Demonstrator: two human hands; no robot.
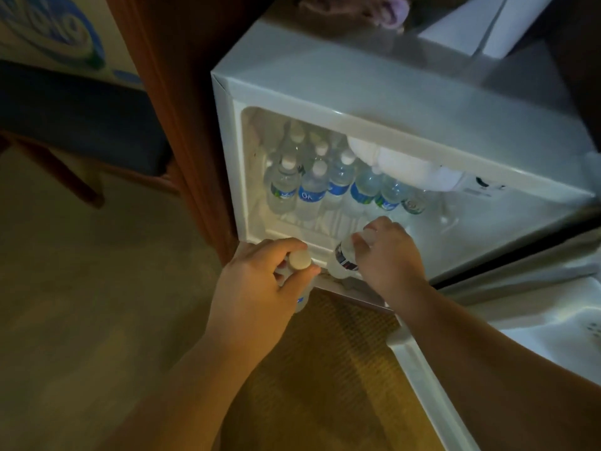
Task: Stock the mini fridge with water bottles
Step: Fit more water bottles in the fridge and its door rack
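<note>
Two bottles are in my grasp at the open mini fridge (325,89). My left hand (257,288) curls round the neck of one water bottle (300,260), its pale cap up and showing between my thumb and fingers, the body hanging down past the fridge's lower front edge. My right hand (387,255) grips a second bottle (344,258) from above, fingers wrapped over its cap end; it leans tilted at the front lip of the fridge, its dark label showing. Inside, on the lit shelf, a cluster of blue-labelled bottles (312,190) stands upright in rows towards the left and back. A small greenish can (413,205) sits to their right. The fridge door (455,369) swings open on my right, and a wooden panel (182,125) stands beside the fridge's left wall.
</note>
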